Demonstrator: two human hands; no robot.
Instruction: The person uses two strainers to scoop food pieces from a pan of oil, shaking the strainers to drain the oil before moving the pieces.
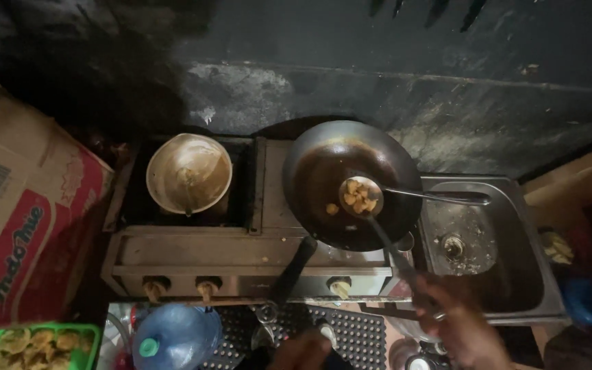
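A dark wok [323, 171] sits on the right burner of a metal gas stove [193, 257], its black handle [294, 268] pointing toward me. My right hand [462, 327] grips the long handle of a skimmer ladle [360, 194], whose round bowl holds several golden fried pieces over the wok. One fried piece [332, 209] lies in the wok beside it. My left hand [303, 351] is low at the bottom edge, near the end of the wok handle; whether it grips anything is unclear.
A pale bowl-shaped pan [188, 171] with brownish residue sits on the left burner. A second ladle [447, 197] rests across the wok's right rim over a steel sink [508, 274]. A cardboard box [15, 205], a green tray of fried pieces [32, 346] and a blue water jug [173, 339] are at the left.
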